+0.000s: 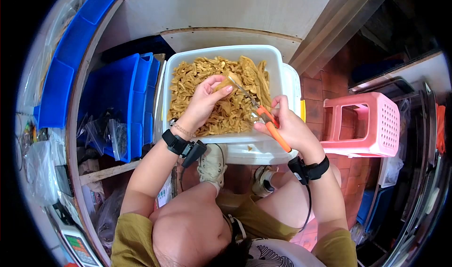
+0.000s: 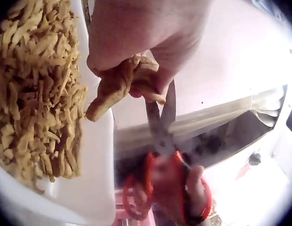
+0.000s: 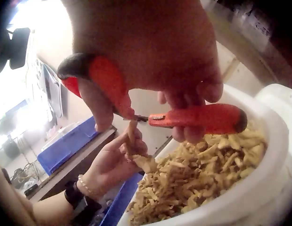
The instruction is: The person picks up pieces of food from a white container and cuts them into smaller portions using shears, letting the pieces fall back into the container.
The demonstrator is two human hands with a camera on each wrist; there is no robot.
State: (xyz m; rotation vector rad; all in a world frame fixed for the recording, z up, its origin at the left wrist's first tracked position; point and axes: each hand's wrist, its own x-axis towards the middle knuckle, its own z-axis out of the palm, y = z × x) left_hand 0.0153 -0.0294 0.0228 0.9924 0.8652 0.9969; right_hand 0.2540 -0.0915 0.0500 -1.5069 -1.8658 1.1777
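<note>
My left hand (image 1: 205,101) pinches a limp brown piece of food (image 2: 114,88) over the white tub (image 1: 221,51). My right hand (image 1: 295,129) grips orange-handled scissors (image 1: 253,101), with thumb and fingers through the handle loops. In the left wrist view the blades (image 2: 167,115) stand apart in a narrow V, right at the free end of the piece. Below both hands, the tub holds a heap of brown strips (image 1: 188,81). Longer, wider pieces (image 1: 258,76) lie along the tub's far right side. Part of the held piece is hidden behind the left fingers.
A pink plastic stool (image 1: 383,126) stands on the tiled floor at the right. Blue bins (image 1: 110,90) are stacked to the left, near a wooden shelf edge. A pale wall (image 1: 226,13) rises behind the tub. The person's shoes (image 1: 213,163) are just in front of it.
</note>
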